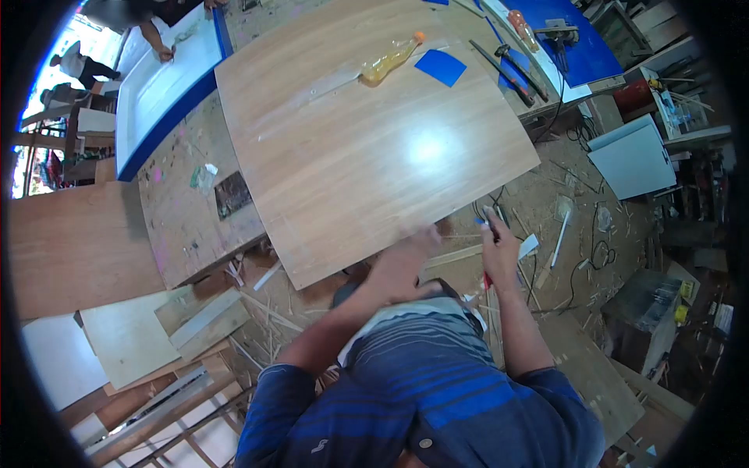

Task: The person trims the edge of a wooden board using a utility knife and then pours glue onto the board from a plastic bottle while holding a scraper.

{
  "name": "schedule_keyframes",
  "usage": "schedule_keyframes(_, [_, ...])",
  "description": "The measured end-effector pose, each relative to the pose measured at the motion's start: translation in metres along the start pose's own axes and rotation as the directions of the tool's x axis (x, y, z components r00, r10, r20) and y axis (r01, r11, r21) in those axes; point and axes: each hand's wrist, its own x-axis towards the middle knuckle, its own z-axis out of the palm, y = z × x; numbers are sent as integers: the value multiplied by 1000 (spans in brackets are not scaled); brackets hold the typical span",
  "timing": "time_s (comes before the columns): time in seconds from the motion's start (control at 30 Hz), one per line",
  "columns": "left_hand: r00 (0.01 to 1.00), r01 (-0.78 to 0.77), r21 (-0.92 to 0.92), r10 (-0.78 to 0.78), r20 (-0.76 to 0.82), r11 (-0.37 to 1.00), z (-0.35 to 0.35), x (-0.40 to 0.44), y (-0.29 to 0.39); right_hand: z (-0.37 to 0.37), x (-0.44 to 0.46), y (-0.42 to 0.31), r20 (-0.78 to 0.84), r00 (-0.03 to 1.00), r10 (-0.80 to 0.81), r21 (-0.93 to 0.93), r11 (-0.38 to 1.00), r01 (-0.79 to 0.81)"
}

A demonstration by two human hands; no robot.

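A large wood-grain board (335, 179) lies on the workbench in front of me, its near edge just beyond my hands. My left hand (402, 265) is smeared by motion beside that edge; its fingers cannot be made out, nor whether it touches the board. Off the board's near right side, my right hand (501, 248) is closed around a thin tool, its kind unclear. A bit of red shows below the fist and something dark and blue near the fingertips. On the board lie a yellowish glue bottle (384, 66) with an orange tip and a blue square piece (441, 68).
Long-handled tools (511, 74) and a blue panel (566, 39) lie at the far right. At the far left, another person's hand (164, 53) is over a white panel with blue edges (173, 93). Wood scraps and cables (573, 292) litter the floor.
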Motion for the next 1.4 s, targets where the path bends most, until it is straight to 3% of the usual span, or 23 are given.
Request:
schedule_keyframes(0.1, [965, -245, 100, 252, -67, 964, 12, 17, 16, -37, 4, -11, -21, 985, 172, -48, 984, -173])
schedule_keyframes(0.13, [989, -146, -53, 144, -31, 988, -8, 26, 2, -46, 1, -10, -43, 983, 179, -48, 982, -181])
schedule_keyframes(0.2, [930, 209, 185, -137, -340, 960, -37, 34, -33, -59, -6, -1, -51, 976, 210, -27, 977, -212])
schedule_keyframes(0.27, [756, 534, 294, -291, -586, 793, -55, 52, -99, -72, -19, 15, -49, 975, 218, -63, 973, -220])
schedule_keyframes(0.37, [724, 642, 373, -370, -582, 669, -66, 77, -82, -79, -31, 40, -58, 980, 192, -121, 973, -198])
schedule_keyframes(0.4, [796, 525, 340, -310, -519, 780, -54, 83, -70, -78, -35, 42, -63, 978, 200, -98, 974, -206])
schedule_keyframes(0.47, [967, 138, 213, -85, -242, 967, -33, 92, -24, -71, -37, 41, -50, 973, 227, -67, 971, -230])
schedule_keyframes(0.53, [974, -225, 189, 220, 50, 956, 15, 103, -4, -63, -32, 34, -42, 977, 210, -120, 970, -213])
schedule_keyframes(0.63, [940, -339, 136, 342, 3, 931, 28, 102, 0, -53, -11, 10, -65, 984, 163, -123, 978, -170])
schedule_keyframes(0.7, [983, -44, 166, 73, -170, 985, -16, 86, -51, -45, -5, 0, -92, 984, 156, -109, 980, -165])
schedule_keyframes(0.73, [965, 105, 156, -63, -256, 982, -49, 74, -81, -42, -2, -1, -104, 982, 157, -110, 980, -168])
schedule_keyframes(0.77, [931, 236, 280, -134, -340, 930, -85, 50, -105, -41, 0, -3, -113, 981, 158, -116, 979, -171])
schedule_keyframes(0.8, [860, 360, 205, -238, -452, 910, -112, 32, -142, -41, 1, -14, -81, 982, 169, -124, 976, -178])
schedule_keyframes(0.9, [636, 678, 297, -333, -697, 672, -178, -27, -214, -33, -1, -39, -21, 989, 145, -169, 975, -146])
schedule_keyframes(1.0, [649, 706, 351, -364, -668, 616, -176, -34, -197, 1, -5, -72, 239, 966, 101, -164, 985, -62])
schedule_keyframes(1.03, [679, 669, 343, -354, -644, 659, -176, -35, -189, 19, -12, -84, 358, 932, 56, -157, 988, 2])
schedule_keyframes(1.13, [715, 591, 307, -309, -627, 746, -176, -34, -179, 81, -26, -139, 628, 750, -207, -64, 947, 315])
schedule_keyframes(1.23, [664, 597, 256, -290, -689, 760, -175, -34, -192, 110, -35, -148, 677, 724, -134, -93, 960, 264])
schedule_keyframes(1.33, [635, 586, 224, -270, -724, 779, -174, -37, -198, 97, -47, -134, 748, 661, -62, -246, 899, 361])
schedule_keyframes(1.4, [631, 586, 240, -250, -734, 774, -171, -36, -198, 118, -34, -128, 706, 670, -228, -105, 902, 418])
